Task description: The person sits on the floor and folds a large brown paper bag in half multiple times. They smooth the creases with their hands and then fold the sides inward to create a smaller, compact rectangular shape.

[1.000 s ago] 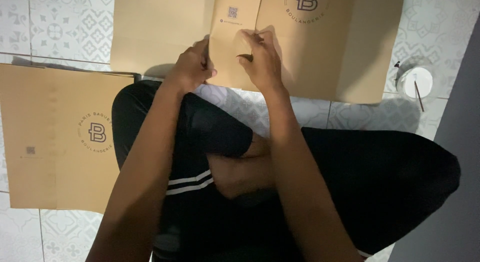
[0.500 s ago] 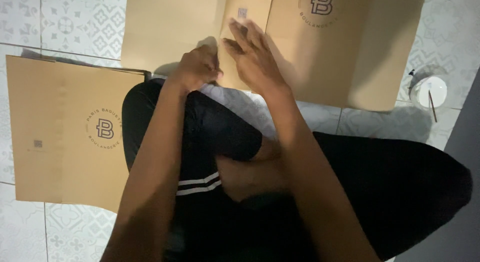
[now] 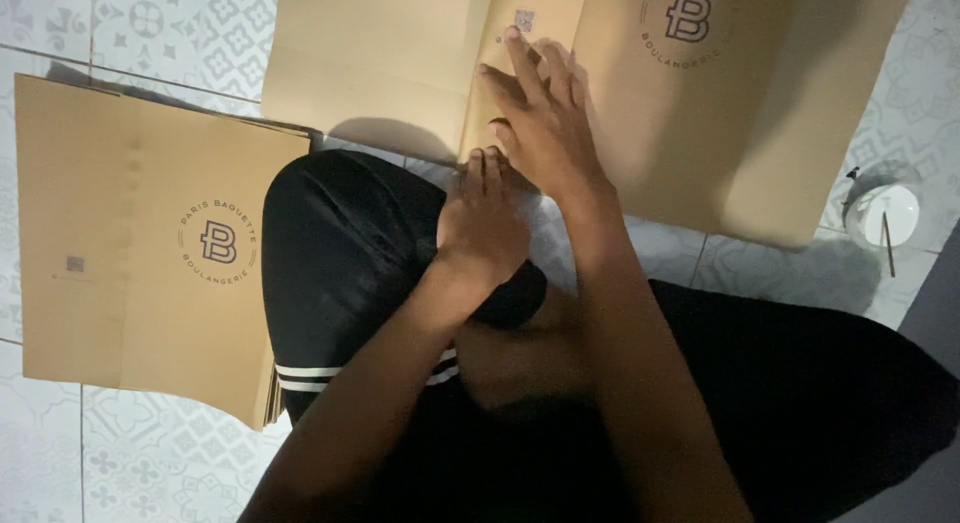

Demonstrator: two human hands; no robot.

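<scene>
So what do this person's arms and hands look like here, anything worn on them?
Both arms are bare from above the elbow down: no sleeves show in the frame. The left hand and the right hand carry no gloves, rings, watch or bracelet that can be seen. The fingernails are short and unpainted. The light is dim, so finer marks cannot be told.

Bare arms without sleeves; black trousers (image 3: 330,253) with two thin white stripes (image 3: 310,375) across one leg

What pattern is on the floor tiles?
White floor tiles with a pale grey floral motif, best seen in the head view.
</scene>
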